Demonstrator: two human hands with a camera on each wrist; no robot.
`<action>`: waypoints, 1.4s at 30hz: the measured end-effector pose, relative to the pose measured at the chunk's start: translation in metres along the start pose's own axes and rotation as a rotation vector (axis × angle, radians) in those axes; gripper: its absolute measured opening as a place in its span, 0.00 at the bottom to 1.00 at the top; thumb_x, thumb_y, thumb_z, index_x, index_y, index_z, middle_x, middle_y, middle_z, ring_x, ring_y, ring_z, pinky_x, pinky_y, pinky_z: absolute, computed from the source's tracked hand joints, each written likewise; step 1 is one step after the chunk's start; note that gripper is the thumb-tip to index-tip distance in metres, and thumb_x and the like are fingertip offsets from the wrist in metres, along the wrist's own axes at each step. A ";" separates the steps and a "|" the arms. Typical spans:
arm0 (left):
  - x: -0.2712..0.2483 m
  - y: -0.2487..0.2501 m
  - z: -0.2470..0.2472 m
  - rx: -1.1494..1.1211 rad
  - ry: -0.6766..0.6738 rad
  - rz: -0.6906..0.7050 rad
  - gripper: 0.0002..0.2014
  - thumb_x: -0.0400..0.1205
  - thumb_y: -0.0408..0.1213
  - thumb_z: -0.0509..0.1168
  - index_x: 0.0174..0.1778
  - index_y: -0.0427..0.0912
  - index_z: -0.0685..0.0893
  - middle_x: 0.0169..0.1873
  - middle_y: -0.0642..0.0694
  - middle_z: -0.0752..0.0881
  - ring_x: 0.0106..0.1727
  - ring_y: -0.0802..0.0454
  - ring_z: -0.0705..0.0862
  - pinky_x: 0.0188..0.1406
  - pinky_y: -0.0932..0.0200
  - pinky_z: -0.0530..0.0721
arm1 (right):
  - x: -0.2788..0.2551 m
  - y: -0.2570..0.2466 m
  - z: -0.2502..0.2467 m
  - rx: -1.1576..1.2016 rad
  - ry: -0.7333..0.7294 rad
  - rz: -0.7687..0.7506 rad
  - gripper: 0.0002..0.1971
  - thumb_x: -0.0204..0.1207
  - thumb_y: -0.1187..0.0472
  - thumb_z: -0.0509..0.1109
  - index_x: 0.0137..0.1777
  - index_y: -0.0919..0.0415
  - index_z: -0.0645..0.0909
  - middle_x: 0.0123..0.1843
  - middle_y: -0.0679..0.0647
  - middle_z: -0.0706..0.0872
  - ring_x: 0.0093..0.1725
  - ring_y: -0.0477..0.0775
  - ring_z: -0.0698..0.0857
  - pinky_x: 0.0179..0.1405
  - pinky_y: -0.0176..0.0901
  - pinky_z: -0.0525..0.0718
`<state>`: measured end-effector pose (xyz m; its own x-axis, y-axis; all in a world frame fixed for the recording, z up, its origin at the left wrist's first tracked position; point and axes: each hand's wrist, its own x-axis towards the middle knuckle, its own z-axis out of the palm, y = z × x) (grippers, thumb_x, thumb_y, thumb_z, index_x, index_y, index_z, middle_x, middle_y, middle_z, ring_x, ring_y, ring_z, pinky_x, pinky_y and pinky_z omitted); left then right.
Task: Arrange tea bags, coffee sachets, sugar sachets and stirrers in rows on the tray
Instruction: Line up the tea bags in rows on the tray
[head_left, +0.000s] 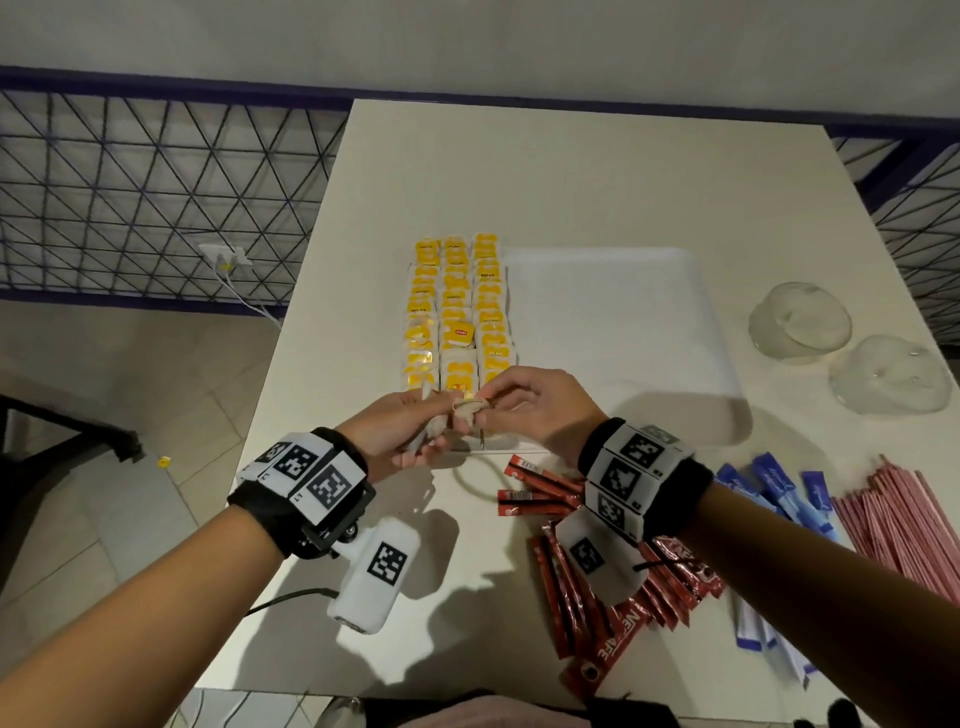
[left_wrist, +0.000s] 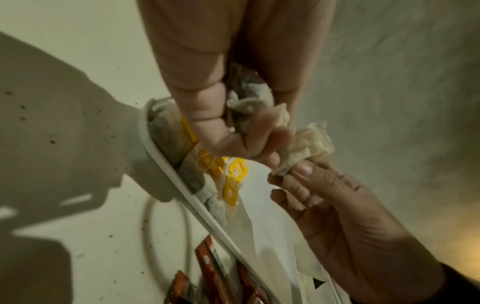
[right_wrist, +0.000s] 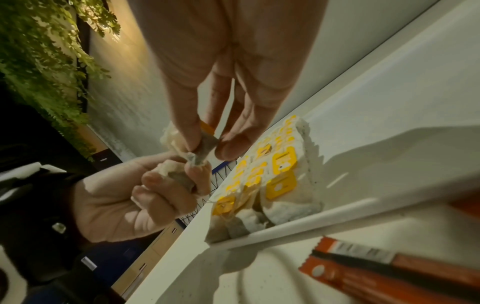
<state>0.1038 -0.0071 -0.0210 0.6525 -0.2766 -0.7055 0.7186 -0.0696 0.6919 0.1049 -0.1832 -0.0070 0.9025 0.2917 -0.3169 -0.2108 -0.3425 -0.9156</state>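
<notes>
A: Separating one tea bag (right_wrist: 201, 153) from a clump: what is its location and grip state?

B: Held in the air just above the near left corner of the tray (head_left: 696, 291). The right hand (head_left: 540, 410) pinches the bag between thumb and fingertips, other fingers nearly straight. The left hand (head_left: 395, 431) is curled round a bunch of further tea bags (left_wrist: 249, 98).

A: Handling properties?

B: Judged light, soft and easily crumpled; the paper could tear and the strings could tangle. Take hold at a corner or the top seam, not the filled middle.

A: Tray contents?

B: Three rows of tea bags with yellow tags (head_left: 454, 312) fill the tray's left side; the right side is bare.

A: Remaining stock?

B: On the table (head_left: 571, 171), near the tray's front edge: red coffee sachets (head_left: 571, 587), then blue sugar sachets (head_left: 789, 493), then pink stirrers (head_left: 893, 514) farthest right. Two clear bowls (head_left: 800, 322) sit upside down beyond the tray's right edge.
</notes>
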 end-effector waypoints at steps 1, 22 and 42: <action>0.000 0.001 0.002 -0.008 0.009 -0.004 0.20 0.82 0.47 0.61 0.29 0.41 0.87 0.22 0.46 0.77 0.16 0.58 0.69 0.13 0.70 0.61 | 0.002 0.001 -0.001 -0.014 0.009 -0.016 0.08 0.65 0.65 0.79 0.40 0.55 0.84 0.35 0.44 0.84 0.37 0.41 0.82 0.41 0.25 0.79; 0.001 0.008 0.017 0.453 0.042 0.130 0.18 0.76 0.36 0.72 0.19 0.48 0.81 0.17 0.50 0.74 0.17 0.60 0.69 0.18 0.72 0.67 | 0.005 0.013 -0.022 -0.182 -0.191 0.045 0.06 0.70 0.62 0.76 0.40 0.56 0.80 0.34 0.49 0.76 0.32 0.46 0.71 0.31 0.32 0.69; 0.036 0.032 0.032 1.466 0.135 0.109 0.28 0.80 0.50 0.65 0.74 0.41 0.72 0.66 0.40 0.78 0.66 0.42 0.77 0.62 0.51 0.77 | 0.016 0.020 -0.038 -0.286 -0.308 0.230 0.02 0.73 0.65 0.73 0.43 0.59 0.82 0.16 0.36 0.76 0.23 0.35 0.75 0.26 0.24 0.67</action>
<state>0.1423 -0.0501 -0.0192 0.7625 -0.2603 -0.5923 -0.1605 -0.9630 0.2166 0.1298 -0.2195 -0.0208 0.6819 0.4160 -0.6017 -0.2409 -0.6489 -0.7217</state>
